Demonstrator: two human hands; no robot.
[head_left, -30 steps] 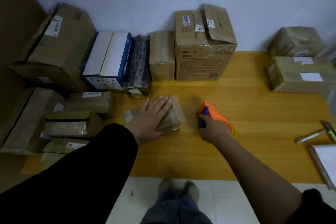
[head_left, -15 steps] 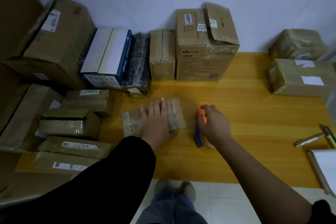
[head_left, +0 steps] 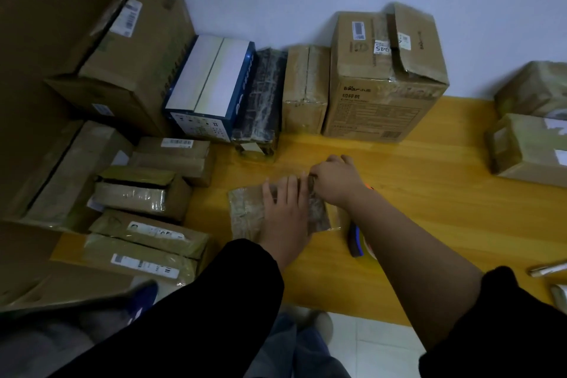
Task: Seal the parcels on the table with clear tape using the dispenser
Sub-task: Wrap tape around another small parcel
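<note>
Parcel (head_left: 245, 213), small, flat, brown, wrapped in glossy clear tape; lies on the yellow wooden table (head_left: 429, 193) near its front middle. Left hand (head_left: 287, 215) rests flat on top of it, palm down, fingers slightly spread and pointing away from the person. Right hand (head_left: 336, 179) sits at the parcel's far right corner, fingers curled and pressed onto that edge; whether they pinch tape cannot be told. Tape dispenser (head_left: 356, 242), blue and orange, lies on the table just right of the parcel, mostly hidden under the right forearm, held by neither hand. Large printed carton (head_left: 377, 95) stands against the wall behind; blue-and-white box (head_left: 211, 86) to its left.
</note>
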